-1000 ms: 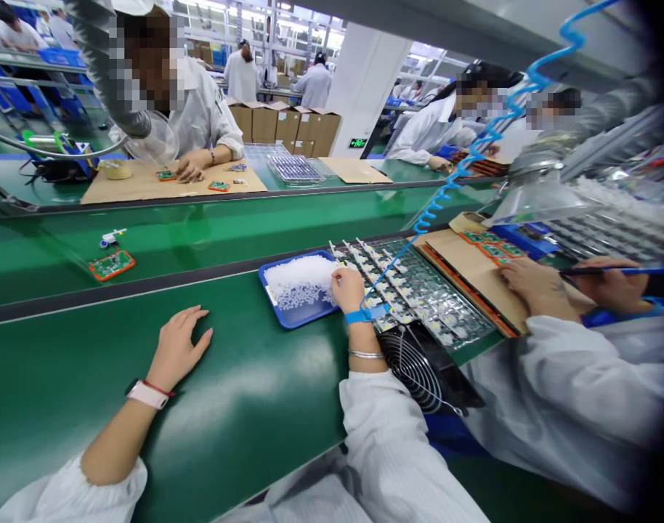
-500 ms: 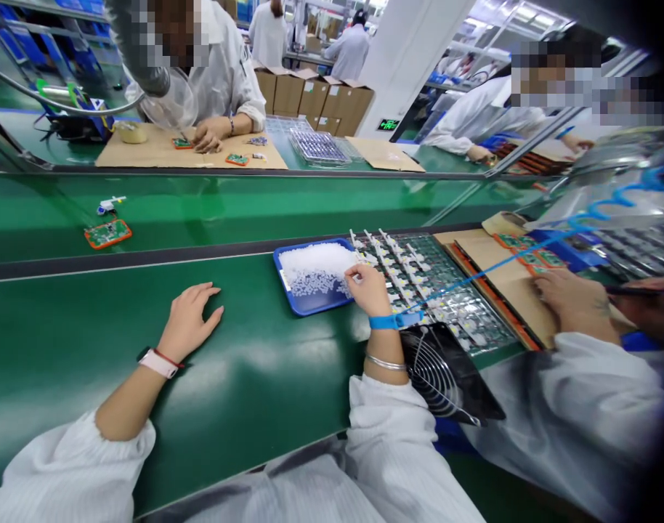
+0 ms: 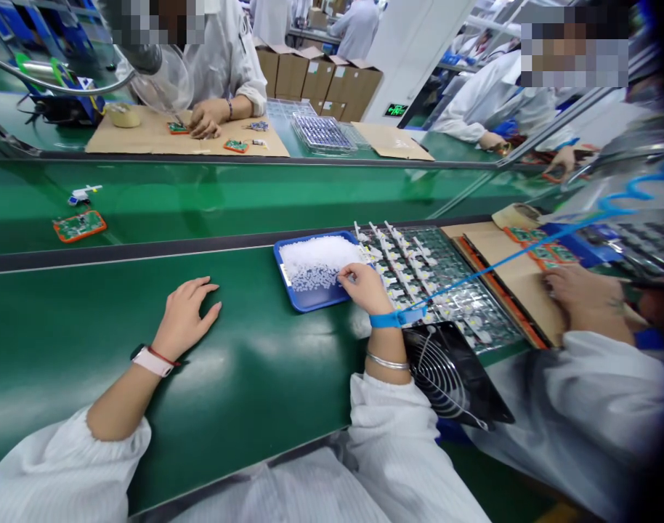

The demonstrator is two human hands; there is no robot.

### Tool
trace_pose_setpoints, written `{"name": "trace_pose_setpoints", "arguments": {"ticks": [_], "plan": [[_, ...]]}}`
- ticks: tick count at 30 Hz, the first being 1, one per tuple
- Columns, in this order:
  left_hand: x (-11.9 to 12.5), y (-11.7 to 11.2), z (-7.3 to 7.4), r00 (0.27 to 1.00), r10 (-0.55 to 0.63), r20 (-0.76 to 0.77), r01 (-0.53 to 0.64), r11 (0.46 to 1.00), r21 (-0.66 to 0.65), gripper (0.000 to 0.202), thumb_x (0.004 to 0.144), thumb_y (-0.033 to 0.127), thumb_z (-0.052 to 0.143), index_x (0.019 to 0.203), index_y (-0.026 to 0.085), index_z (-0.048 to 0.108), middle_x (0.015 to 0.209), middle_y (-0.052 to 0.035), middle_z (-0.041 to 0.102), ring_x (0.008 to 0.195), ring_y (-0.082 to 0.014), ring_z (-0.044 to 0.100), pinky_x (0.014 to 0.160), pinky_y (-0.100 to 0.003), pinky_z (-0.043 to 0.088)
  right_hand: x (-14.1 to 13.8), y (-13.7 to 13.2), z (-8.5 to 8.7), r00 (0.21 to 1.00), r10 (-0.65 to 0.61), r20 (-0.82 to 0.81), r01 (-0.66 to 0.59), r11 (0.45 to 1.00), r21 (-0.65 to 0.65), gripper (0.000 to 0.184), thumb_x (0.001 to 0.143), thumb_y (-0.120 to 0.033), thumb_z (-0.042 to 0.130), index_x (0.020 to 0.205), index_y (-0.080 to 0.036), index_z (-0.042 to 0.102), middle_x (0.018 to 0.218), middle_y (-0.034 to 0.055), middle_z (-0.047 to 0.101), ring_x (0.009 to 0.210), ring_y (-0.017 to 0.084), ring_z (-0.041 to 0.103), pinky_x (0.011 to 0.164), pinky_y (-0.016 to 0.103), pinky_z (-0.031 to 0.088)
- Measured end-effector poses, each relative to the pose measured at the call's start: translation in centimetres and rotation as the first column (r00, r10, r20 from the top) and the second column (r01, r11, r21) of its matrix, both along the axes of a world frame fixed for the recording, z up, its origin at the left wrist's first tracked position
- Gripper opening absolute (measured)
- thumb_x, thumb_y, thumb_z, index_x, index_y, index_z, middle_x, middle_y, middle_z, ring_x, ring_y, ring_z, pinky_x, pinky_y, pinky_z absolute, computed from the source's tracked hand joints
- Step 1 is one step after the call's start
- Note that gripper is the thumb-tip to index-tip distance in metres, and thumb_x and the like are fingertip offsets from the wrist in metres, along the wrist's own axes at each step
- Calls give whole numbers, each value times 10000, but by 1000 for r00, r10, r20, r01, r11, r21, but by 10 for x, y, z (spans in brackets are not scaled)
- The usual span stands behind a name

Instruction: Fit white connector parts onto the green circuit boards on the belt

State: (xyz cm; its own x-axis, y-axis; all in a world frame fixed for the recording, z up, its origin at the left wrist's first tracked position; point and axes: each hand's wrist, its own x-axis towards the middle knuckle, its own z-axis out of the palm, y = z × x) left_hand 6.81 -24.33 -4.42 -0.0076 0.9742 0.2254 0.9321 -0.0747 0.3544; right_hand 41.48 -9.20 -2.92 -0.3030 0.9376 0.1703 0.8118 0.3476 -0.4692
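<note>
My left hand (image 3: 186, 314) rests on the green tabletop (image 3: 245, 385), its fingers stretched out and nothing in it. Over the right edge of a shallow blue tray (image 3: 310, 299), my right hand (image 3: 366, 287) has thumb and forefinger pinched together. Whatever lies between those fingertips is too small to make out. Many tiny white plastic pieces (image 3: 318, 256) fill the tray, heaped at the back and scattered thinly toward the front. A blue wrist strap (image 3: 389, 320) with a coiled cord circles my right wrist.
Right of the tray, a clear plastic tray (image 3: 446, 269) carries rows of small white parts. A black fan (image 3: 446, 378) stands by my right forearm. A co-worker's hand (image 3: 582, 290) is near circuit boards at the right. One orange-edged circuit board (image 3: 80, 226) lies on the green strip beyond.
My right hand has shifted slightly left over the tray, still pinched. The circuit board on the green strip appears further left. My left hand keeps its pose.
</note>
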Motion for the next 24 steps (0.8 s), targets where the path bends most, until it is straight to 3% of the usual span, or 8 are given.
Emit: {"name": "trace_pose_setpoints", "arguments": {"ticks": [6,13,24], "plan": [[0,0,0,1000,-4,-2,4,1000,-3,361,876,420,445,1127,189,562,1278,-96,540,1213,-268,456,1008,-451,353,11,0,1,1000,18,-1,-17,998,57,149,770,-204,510,756,-164,653,800,81,686,766,205,593,737,316,440],[0,0,1,1000,-1,-1,1,1000,-1,356,875,419,447,1124,193,564,1278,-95,540,1206,-269,461,1003,-453,357,15,1,-6,991,84,105,-88,996,33,226,706,-97,491,772,-147,701,827,99,667,852,229,588,834,351,426],[0,0,1,1000,-10,0,10,1000,5,355,875,415,450,1122,188,566,1272,-104,541,1202,-271,464,999,-457,362,14,1,-8,993,85,85,-87,996,29,241,703,-87,482,763,-151,706,809,87,629,840,218,570,832,353,429]]}}
